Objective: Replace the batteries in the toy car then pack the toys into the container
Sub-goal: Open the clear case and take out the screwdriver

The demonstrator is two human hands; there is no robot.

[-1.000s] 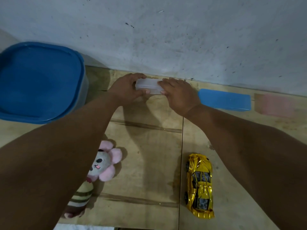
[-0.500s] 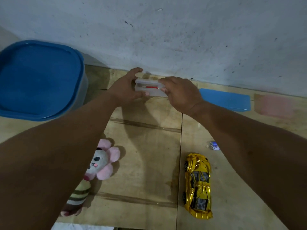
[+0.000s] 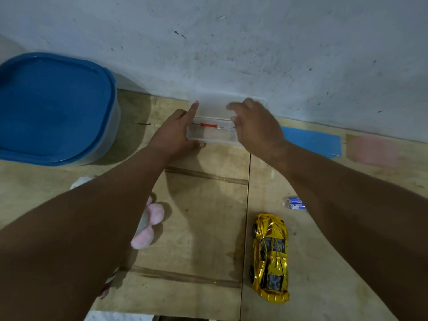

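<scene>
1. The toy car [image 3: 269, 258], gold and foil-bright, is seen at lower right of the frame, resting on the wooden floor and untouched; two batteries [image 3: 296, 203] lie just above it, near the right forearm.
2. A small clear box [image 3: 212, 133] sits at upper centre against the wall, its lid [image 3: 228, 105] swung up; a red-handled tool [image 3: 209, 125], probably a screwdriver, is seen inside.
3. The left hand [image 3: 173, 133] grips the box's left end, index finger straight against the lid. The right hand [image 3: 253, 126] hovers over the right end, fingers relaxed, nothing held.
4. Judgement: the tool is being fetched. The box should be kept pinned flat while the handle is pinched and lifted out.
5. The blue-lidded container [image 3: 55, 107] stands at upper left, lid on; a pink plush toy [image 3: 148, 225] lies at lower left, partly hidden by the left arm.
</scene>
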